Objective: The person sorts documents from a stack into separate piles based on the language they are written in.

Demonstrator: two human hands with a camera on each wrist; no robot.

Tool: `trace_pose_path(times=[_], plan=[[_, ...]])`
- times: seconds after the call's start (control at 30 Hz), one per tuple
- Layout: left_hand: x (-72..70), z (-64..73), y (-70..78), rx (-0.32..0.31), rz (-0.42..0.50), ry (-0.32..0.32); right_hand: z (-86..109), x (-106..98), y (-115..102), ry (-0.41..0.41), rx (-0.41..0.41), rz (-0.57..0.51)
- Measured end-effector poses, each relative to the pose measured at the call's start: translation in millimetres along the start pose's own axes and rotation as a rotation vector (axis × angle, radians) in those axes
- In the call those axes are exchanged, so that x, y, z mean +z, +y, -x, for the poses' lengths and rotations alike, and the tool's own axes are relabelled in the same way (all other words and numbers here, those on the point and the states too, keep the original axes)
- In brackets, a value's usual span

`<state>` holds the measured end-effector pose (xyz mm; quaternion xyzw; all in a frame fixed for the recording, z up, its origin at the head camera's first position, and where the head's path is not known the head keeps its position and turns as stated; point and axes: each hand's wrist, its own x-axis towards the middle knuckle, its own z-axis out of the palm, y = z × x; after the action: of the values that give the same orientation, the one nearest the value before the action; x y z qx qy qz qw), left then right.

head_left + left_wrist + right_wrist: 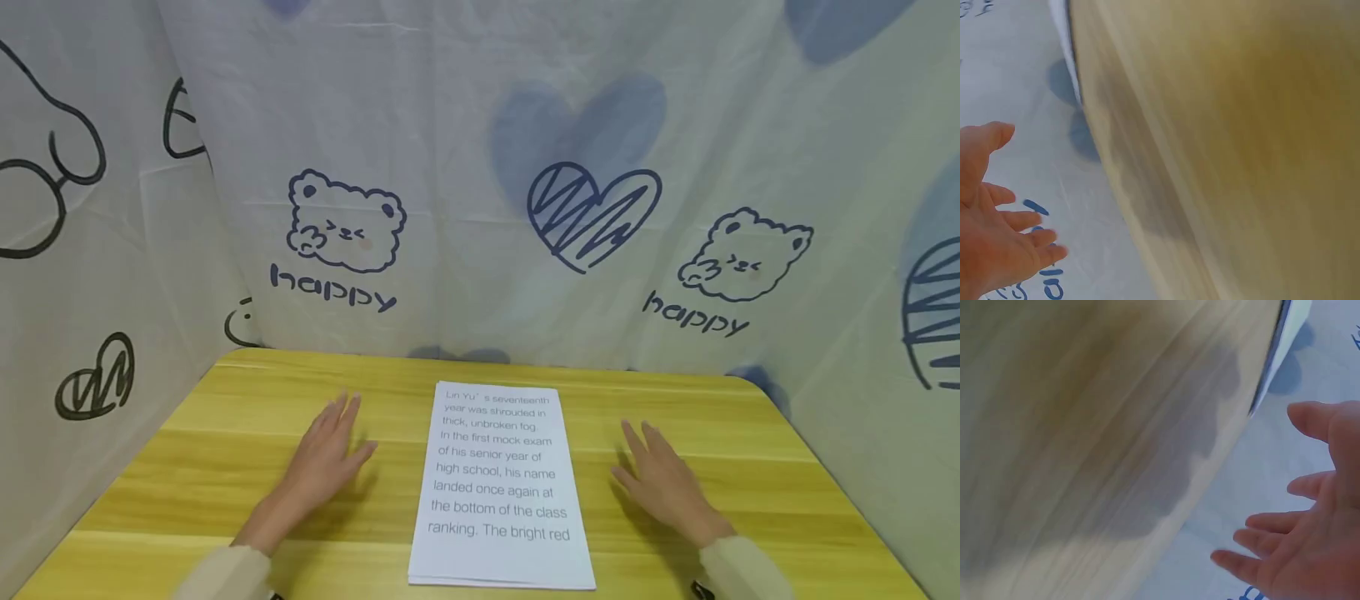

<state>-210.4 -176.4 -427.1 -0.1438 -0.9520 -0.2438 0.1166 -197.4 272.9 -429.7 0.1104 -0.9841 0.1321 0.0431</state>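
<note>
From where I stand, the paper [501, 487] lies flat on the yellow wood-grain bench [165, 492], about midway between the person's two hands and touching neither. A second edge peeks out along its bottom, so there is more than one sheet. The print faces the person and reads: "Lin Yu's seventeenth year was shrouded in thick, unbroken fog. In the first mock exam of his senior year of high school, his name landed once again at the bottom of the class ranking. The bright red", where the page ends.

The left hand [326, 458] is held over the bench to one side of the page, fingers out and thumb set well apart, with nothing in its grasp. The right hand [663, 483] mirrors it on the other side, just as loosely spread and also holding nothing; both cast shadows on the wood. Pale sleeves [225, 573] reach the wrists.

Behind the bench hangs a whitish cloth [465, 100]. It carries two line-drawn bears [347, 221], each with "happy" lettered beneath, and a scribbled heart [592, 217] between them. Softer blue hearts show too.
</note>
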Motion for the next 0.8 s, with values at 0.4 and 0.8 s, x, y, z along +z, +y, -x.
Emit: trace_pose_path(times=[0.4, 0.8], plan=[[25.1, -16.0, 40.6, -0.188, 0.374, -0.088, -13.1, 7, -16, -0.060, 0.063, -0.392], [51.3, -26.5, 55.2, -0.228, 0.552, -0.107, -31.3, 20, -33, -0.072, 0.137, -0.505]])
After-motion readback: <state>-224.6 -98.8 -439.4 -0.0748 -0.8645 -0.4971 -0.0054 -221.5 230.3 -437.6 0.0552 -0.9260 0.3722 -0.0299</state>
